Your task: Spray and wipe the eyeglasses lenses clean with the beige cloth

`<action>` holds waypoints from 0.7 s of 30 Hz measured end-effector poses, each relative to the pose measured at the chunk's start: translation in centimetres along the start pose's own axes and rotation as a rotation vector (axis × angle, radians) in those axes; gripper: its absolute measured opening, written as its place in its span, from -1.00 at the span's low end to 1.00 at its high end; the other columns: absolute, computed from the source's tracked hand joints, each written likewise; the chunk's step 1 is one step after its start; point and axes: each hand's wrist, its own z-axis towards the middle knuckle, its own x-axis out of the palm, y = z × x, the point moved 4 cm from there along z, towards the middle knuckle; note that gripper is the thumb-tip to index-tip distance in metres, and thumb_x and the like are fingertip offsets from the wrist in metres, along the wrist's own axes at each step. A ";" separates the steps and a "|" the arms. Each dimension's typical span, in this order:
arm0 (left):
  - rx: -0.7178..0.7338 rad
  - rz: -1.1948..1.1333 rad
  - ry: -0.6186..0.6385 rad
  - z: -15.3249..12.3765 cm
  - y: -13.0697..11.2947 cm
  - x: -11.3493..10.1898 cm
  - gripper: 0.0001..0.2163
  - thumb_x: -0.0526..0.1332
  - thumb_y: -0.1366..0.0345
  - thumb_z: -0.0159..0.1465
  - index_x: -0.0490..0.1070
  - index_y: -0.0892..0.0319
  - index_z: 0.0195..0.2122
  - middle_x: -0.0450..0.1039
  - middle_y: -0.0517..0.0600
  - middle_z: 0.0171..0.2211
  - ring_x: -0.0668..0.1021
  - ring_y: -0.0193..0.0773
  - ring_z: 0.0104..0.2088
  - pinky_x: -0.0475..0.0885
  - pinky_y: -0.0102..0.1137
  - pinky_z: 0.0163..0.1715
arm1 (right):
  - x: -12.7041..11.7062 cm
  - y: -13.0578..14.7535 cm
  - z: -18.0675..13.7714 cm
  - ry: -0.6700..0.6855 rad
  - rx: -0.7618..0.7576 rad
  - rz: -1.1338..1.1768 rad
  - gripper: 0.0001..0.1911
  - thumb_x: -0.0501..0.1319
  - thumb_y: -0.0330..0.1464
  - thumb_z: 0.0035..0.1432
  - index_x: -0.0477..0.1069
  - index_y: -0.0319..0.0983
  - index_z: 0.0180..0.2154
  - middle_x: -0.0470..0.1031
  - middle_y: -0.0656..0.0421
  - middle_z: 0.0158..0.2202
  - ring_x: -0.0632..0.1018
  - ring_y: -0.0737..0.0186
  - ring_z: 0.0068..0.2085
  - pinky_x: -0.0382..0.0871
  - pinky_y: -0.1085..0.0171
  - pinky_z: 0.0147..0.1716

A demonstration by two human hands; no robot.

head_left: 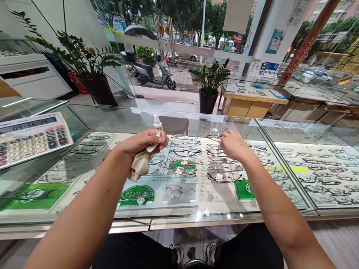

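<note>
A crumpled beige cloth (141, 164) hangs from my left hand (150, 143), whose fingers are closed around it. Just behind that hand stands a white spray bottle (157, 121), its lower part hidden. My right hand (232, 144) is over the far part of the glass display counter (174, 212), fingertips pinched at the right side of a thin-framed pair of eyeglasses (213, 131). Below both hands, rows of eyeglasses show through the glass, among them a black-framed pair (186, 152) and another dark pair (225, 177).
A large calculator (30, 139) lies on the counter at the left. Green display cards (137, 195) sit inside the case. Beyond the counter are potted plants (208, 93), a wooden display table (251, 102) and a glass shopfront with a parked scooter (154, 73) outside.
</note>
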 end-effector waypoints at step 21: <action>0.242 0.076 -0.072 0.3 -0.4 7.6 -0.65 0.49 0.06 0.26 0.38 0.14 -0.34 0.25 -0.16 -0.51 0.23 -0.41 -0.52 0.07 -0.47 -0.52 | -3.2 7.9 -2.9 -0.668 -0.330 0.458 -0.57 0.06 -0.36 0.49 0.44 -0.23 0.29 0.51 -0.06 0.31 0.42 -0.10 0.29 0.32 -0.16 0.34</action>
